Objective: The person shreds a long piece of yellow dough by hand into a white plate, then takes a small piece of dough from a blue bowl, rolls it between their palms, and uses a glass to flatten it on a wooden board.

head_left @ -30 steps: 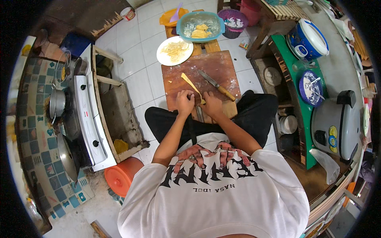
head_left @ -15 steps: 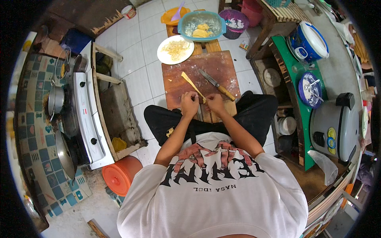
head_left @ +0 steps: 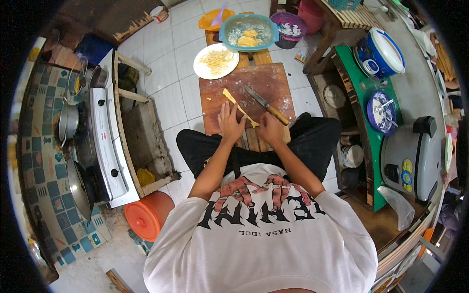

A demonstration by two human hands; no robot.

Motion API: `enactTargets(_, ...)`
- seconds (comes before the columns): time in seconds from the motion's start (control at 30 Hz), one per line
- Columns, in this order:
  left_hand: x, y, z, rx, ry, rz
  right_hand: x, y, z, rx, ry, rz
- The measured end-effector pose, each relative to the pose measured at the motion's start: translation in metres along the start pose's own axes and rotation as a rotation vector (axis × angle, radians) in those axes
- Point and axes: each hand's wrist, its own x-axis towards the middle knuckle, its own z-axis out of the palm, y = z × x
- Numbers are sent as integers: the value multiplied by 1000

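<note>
A long, thin strip of pale yellow dough [head_left: 229, 95] lies slanting across the brown wooden cutting board [head_left: 215, 112]. My left hand [head_left: 231, 121] rests on the board with its fingers stretched out, the fingertips beside the strip and touching it. At the strip's near end is my right hand [head_left: 269, 129], its fingers curled in; whether anything is inside them is hidden. A knife [head_left: 266, 105] with a wooden handle lies on the board just beyond my right hand, its blade pointing away and to the left.
Past the board stand a white plate [head_left: 202, 68] of thin cut strips and a teal basin [head_left: 226, 39] holding yellow dough pieces. An orange bowl [head_left: 207, 22] and a purple basket [head_left: 299, 36] sit farther back. A stove [head_left: 108, 146] flanks the left, a green shelf [head_left: 359, 100] the right.
My left hand has opened from a pinch and slid forward and left along the strip. My right hand has shifted slightly right, away from the strip's end.
</note>
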Motion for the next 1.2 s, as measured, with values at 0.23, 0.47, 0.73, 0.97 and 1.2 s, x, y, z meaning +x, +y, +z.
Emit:
enactTargets(0.23, 28, -20, -8, -62, 66, -21, 17, 16, -28, -408, 138, -196)
enactTargets(0.47, 53, -36, -5, -57, 110, -86, 31, 58, -15, -128, -24, -303)
enactTargets(0.73, 48, -30, -2, 3, 221, -124, 21, -1, -11, 882, -460, 389)
enactTargets(0.97, 45, -30, 2, 34, 229, -106, 26, -12, -10, 780, -443, 291)
enactTargets(1.2, 45, -28, -3, 56, 216, -127, 27, -35, 12, -43, -207, -242)
